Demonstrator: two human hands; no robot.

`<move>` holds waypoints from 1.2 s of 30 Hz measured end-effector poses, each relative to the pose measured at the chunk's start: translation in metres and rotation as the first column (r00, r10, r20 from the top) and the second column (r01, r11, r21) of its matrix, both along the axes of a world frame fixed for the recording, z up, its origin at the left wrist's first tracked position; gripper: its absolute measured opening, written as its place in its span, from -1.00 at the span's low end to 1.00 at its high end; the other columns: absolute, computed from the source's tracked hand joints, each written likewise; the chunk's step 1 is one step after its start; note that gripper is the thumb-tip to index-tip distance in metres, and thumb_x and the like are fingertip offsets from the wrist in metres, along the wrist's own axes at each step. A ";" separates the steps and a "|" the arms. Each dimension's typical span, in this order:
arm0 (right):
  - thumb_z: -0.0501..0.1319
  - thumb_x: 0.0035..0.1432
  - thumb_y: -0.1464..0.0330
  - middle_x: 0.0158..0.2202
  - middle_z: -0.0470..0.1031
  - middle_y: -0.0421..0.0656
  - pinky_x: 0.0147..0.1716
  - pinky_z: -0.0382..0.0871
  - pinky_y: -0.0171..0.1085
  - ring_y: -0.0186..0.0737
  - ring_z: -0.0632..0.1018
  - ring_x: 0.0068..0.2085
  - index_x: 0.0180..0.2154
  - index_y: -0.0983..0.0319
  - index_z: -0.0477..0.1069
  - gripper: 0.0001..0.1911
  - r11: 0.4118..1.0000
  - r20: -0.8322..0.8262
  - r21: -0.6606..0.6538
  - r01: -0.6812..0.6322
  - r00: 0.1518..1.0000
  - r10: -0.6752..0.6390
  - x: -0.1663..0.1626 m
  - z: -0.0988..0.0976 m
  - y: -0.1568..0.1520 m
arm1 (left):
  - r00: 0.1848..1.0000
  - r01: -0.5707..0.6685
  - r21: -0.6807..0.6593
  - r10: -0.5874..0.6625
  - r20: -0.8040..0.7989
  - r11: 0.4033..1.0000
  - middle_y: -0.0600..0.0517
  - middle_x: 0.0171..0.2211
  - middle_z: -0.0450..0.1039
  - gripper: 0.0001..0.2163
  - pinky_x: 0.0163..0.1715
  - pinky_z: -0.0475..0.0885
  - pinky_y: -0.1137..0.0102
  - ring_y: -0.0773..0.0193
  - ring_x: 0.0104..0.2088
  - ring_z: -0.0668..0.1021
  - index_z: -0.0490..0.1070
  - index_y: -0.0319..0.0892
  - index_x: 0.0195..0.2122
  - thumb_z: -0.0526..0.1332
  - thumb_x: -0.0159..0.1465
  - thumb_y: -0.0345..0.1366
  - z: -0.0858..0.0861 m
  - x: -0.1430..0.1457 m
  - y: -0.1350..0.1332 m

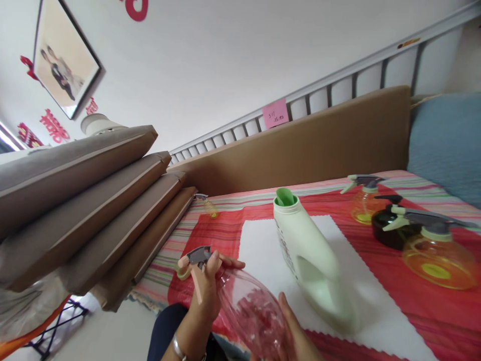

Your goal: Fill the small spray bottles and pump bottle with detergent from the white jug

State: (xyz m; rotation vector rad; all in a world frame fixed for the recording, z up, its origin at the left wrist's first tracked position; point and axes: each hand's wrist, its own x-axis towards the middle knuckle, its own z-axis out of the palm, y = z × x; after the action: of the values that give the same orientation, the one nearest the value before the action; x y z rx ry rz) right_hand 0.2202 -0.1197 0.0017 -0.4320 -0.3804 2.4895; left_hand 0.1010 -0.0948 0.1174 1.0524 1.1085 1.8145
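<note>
My left hand (207,291) is closed around the neck of a clear pink spray bottle (252,311), just below its grey and pink trigger head (195,261). My right hand (296,336) cups the bottle's round body from below at the bottom edge of the view; only part of it shows, with the fingers curved against the bottle. The bottle lies tilted, head pointing left. A pale green detergent jug (311,260) with an open green spout stands just right of it on a white cloth (259,245).
Red striped bedding (443,311) covers the surface. Two orange spray bottles (438,255) (363,198) and a dark one (393,225) stand at right; a small yellow bottle (210,206) lies far back. Brown cushions (93,200) are stacked at left. A brown headboard (319,145) and blue pillow (447,145) are behind.
</note>
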 end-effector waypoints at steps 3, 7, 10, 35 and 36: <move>0.00 -0.06 -0.24 -0.50 0.58 -0.08 -0.66 0.35 -0.46 -0.35 0.53 -0.62 -0.08 0.27 0.40 -0.21 0.997 -0.084 0.079 -0.008 0.996 0.015 -0.002 0.000 -0.003 | 0.999 -0.023 0.019 0.022 0.032 1.000 0.02 -0.65 0.47 -0.80 -0.37 0.47 0.29 0.11 -0.48 0.60 0.37 -0.21 -0.64 0.27 0.05 -0.26 -0.003 0.000 0.004; 0.43 -0.26 0.06 -0.31 0.59 -0.18 -0.66 0.40 -0.40 -0.25 0.58 -0.52 0.21 -0.01 -0.08 0.06 0.931 -0.046 0.181 0.316 0.949 -0.313 -0.011 -0.009 -0.010 | 0.998 -0.037 0.010 0.037 0.041 0.999 0.01 -0.65 0.49 -0.81 -0.37 0.46 0.30 0.11 -0.48 0.60 0.37 -0.20 -0.64 0.29 0.04 -0.27 -0.006 -0.004 0.007; 0.42 -0.19 0.10 -0.50 0.56 -0.25 -0.70 0.34 -0.47 -0.32 0.54 -0.59 0.21 0.08 -0.02 -0.01 0.944 0.010 0.123 0.306 0.951 -0.309 -0.014 -0.014 -0.008 | 0.999 -0.030 -0.026 0.029 -0.017 0.999 -0.03 -0.65 0.51 -0.80 -0.38 0.44 0.28 0.07 -0.48 0.60 0.38 -0.21 -0.64 0.30 0.03 -0.23 -0.008 -0.008 0.007; -0.03 -0.01 -0.23 -0.47 0.60 0.00 -0.50 0.43 -0.36 -0.24 0.58 -0.52 -0.22 0.39 0.47 -0.18 0.992 -0.194 -0.061 -0.109 0.976 0.096 -0.013 -0.022 0.003 | 0.918 0.395 -0.126 -0.385 0.094 0.910 -0.03 -0.54 0.51 -0.77 -0.15 0.39 0.18 0.07 -0.35 0.58 0.42 -0.23 -0.57 0.26 0.09 -0.17 -0.025 -0.025 0.004; -0.01 -0.06 -0.25 -0.46 0.60 0.02 -0.49 0.42 -0.38 -0.25 0.58 -0.50 -0.23 0.39 0.47 -0.16 0.989 -0.215 -0.019 -0.145 0.967 0.137 -0.013 -0.025 0.002 | 0.922 0.381 -0.107 -0.368 0.117 0.919 0.00 -0.56 0.49 -0.79 -0.14 0.39 0.17 0.09 -0.36 0.58 0.41 -0.23 -0.57 0.26 0.09 -0.19 -0.026 -0.025 0.004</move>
State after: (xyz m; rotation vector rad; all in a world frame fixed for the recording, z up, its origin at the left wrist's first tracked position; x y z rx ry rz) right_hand 0.2072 -0.1175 -0.0232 -0.1528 -0.2908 2.6514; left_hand 0.0759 -0.0906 0.0919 1.0123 0.8819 1.4528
